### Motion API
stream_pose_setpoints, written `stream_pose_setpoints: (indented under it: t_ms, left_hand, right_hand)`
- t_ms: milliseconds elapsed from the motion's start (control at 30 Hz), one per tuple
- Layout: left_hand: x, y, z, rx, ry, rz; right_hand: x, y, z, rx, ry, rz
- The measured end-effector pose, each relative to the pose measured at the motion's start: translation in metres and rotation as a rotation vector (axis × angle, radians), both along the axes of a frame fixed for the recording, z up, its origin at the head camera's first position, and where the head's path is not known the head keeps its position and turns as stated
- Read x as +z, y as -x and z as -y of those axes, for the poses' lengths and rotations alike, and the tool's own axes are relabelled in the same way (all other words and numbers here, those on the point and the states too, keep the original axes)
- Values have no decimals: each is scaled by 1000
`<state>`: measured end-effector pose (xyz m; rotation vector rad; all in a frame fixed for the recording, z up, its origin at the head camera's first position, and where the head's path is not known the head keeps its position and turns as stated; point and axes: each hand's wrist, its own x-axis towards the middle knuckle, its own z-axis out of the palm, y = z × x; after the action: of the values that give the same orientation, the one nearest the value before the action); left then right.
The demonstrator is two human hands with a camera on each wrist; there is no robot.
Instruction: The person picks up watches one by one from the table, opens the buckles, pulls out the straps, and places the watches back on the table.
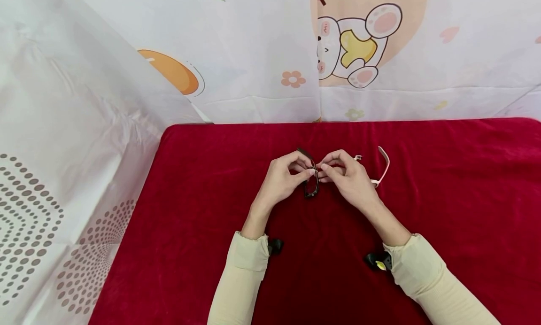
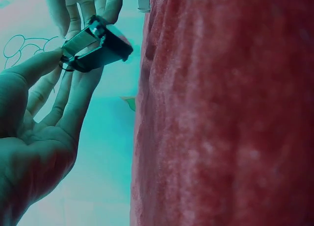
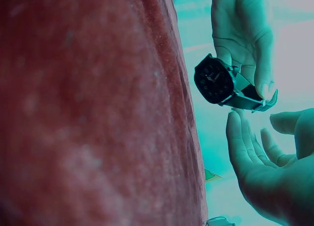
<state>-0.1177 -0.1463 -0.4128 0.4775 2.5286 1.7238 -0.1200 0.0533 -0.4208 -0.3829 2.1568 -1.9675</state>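
A black wristwatch (image 1: 312,192) with a dark strap is held up over the red cloth. My left hand (image 1: 280,179) pinches its strap between thumb and fingers. In the right wrist view the dark square face of the watch (image 3: 213,80) shows, with the strap looped behind it and my left hand (image 3: 245,35) beyond. My right hand (image 1: 351,180) is close beside the strap. Its fingers (image 3: 236,133) reach up just under the watch, with the thumb apart from them; whether they touch the strap is unclear. In the left wrist view the strap loop (image 2: 91,47) hides part of the right fingers.
Just right of my right hand lies a pale curved strap (image 1: 384,167) with a buckle end, partly hidden by the hand. Red velvet cloth (image 1: 203,212) covers the table. Printed white curtains (image 1: 253,43) hang behind the table and along its left side.
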Motion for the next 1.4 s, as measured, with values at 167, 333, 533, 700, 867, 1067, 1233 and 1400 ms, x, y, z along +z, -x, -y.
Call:
stream_pose_setpoints:
  t_ms: [167, 333, 533, 700, 867, 1067, 1233, 1400]
  left_hand:
    - [1, 0, -1, 40, -33, -30]
    - [22, -9, -6, 54, -46, -40]
    - [36, -14, -7, 61, -38, -33]
    - [23, -10, -4, 76, -44, -16]
    - [5, -3, 0, 90, -35, 3]
    - [1, -1, 3, 70, -41, 27]
    - [1, 0, 3, 68, -54, 41]
    - [4, 0, 2, 82, -47, 61]
  right_hand:
    - [1, -1, 0, 13, -9, 3]
    - [1, -1, -1, 23, -23, 23]
    - [-1, -2, -1, 29, -59, 26]
    - [-2, -3, 1, 31, -104, -18]
    - [-1, -4, 3, 27, -164, -35]
    - [0, -2, 3, 17, -230, -23]
    - [0, 0, 4, 12, -255, -42]
    - [0, 0, 4, 9, -281, -51]
